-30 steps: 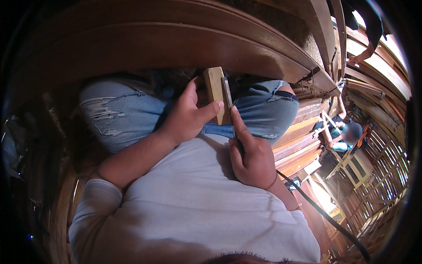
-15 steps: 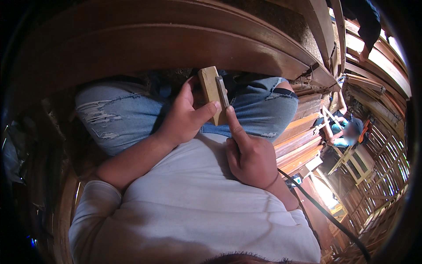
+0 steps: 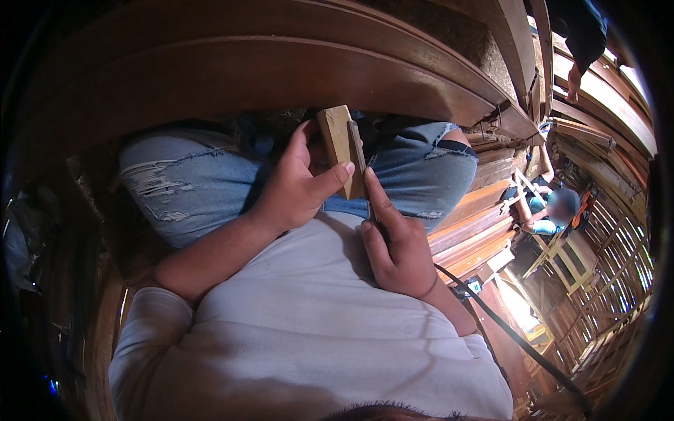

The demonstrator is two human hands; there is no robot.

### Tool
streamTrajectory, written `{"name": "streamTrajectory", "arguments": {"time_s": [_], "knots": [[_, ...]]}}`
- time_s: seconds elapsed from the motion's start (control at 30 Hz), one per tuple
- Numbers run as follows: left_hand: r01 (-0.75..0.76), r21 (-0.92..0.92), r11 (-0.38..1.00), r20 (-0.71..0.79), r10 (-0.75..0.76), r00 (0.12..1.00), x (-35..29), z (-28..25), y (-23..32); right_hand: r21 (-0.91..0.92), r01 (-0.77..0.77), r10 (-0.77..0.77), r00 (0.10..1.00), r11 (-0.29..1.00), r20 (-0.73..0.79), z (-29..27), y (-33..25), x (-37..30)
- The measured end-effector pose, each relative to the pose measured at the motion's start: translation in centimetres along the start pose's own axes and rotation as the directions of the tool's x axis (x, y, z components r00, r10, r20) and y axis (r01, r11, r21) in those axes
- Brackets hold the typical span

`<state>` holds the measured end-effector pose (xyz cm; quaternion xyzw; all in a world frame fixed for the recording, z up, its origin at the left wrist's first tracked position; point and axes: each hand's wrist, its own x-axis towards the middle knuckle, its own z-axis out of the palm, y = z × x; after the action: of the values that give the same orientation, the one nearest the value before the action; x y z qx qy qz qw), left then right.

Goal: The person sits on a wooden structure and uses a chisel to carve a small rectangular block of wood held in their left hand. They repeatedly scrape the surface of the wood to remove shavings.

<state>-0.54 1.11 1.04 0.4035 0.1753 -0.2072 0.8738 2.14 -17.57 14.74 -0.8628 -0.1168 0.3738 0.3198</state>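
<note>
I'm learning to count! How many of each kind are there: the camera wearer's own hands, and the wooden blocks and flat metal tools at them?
Left hand and right hand: 2
Wooden block: 1
Flat metal tool: 1
Total: 4

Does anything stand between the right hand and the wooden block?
Yes, the narrow flat tool in the right hand: it lies along the right edge of the wooden block. The left thumb is also close there, on the block. I see nothing else between them.

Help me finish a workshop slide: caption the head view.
Left hand holds a wood block; right hand holds a slim grey tool at its side, over torn jeans.
</note>
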Motion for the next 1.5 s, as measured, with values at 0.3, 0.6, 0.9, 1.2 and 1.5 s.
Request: {"name": "streamTrajectory", "arguments": {"time_s": [0.3,0.6,0.9,1.2,1.5], "knots": [[-0.050,0.128,0.990,-0.018,0.053,0.998,-0.2,-0.1,-0.8,0.228,-0.099,0.106,0.994,0.969,-0.021,0.1,-0.2,1.3],[0.021,-0.117,0.993,0.002,-0.021,1.000,-0.2,0.1,1.2,-0.015,-0.031,0.031,1.000,0.999,0.001,-2.0,-0.9,0.1],[0.034,-0.015,0.999,-0.005,-0.034,0.999,-0.1,-0.2,0.7,-0.178,0.002,-0.006,1.000,0.984,-0.023,-1.6,-1.2,-0.5],[0.052,-0.077,0.996,0.008,-0.052,0.999,-0.1,0.1,0.9,-0.163,0.016,-0.022,0.999,0.987,-0.033,-0.5,-1.0,-0.2],[0.080,-0.066,0.995,0.004,-0.080,0.997,0.1,0.1,1.2,-0.162,-0.150,0.152,0.988,0.975,0.004,-0.9,-2.9,0.4]]}}
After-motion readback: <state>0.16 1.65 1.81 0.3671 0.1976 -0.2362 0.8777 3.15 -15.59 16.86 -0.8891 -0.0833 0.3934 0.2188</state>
